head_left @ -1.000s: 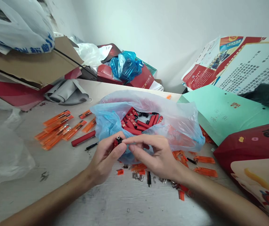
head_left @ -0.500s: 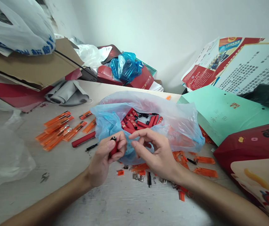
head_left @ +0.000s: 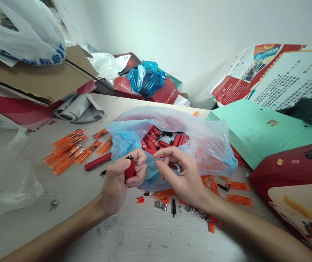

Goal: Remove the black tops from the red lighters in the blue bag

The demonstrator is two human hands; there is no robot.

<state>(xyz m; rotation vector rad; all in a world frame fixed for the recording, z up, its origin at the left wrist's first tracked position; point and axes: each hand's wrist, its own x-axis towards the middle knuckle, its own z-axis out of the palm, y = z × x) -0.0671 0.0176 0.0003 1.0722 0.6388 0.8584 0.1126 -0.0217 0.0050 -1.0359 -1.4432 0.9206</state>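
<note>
My left hand (head_left: 119,180) is closed round a short red tube (head_left: 130,169) with a black end, held upright in front of a blue plastic bag (head_left: 172,140). The bag lies open on the table and holds several red tubes (head_left: 156,140). My right hand (head_left: 179,173) hovers just right of the tube, fingers curled and apart, touching nothing I can make out. Below my hands lie small metal and black parts (head_left: 169,206) and orange bits (head_left: 161,194).
Orange transparent pieces (head_left: 68,151) and a long red tube (head_left: 98,161) lie at the left. Cardboard (head_left: 35,80) and bags crowd the back left. A green sheet (head_left: 254,129) and red printed boxes (head_left: 295,182) stand at the right.
My hands have parted: the right hand has let go of the red tube's end and drawn back. The left hand has tilted the tube upright.
</note>
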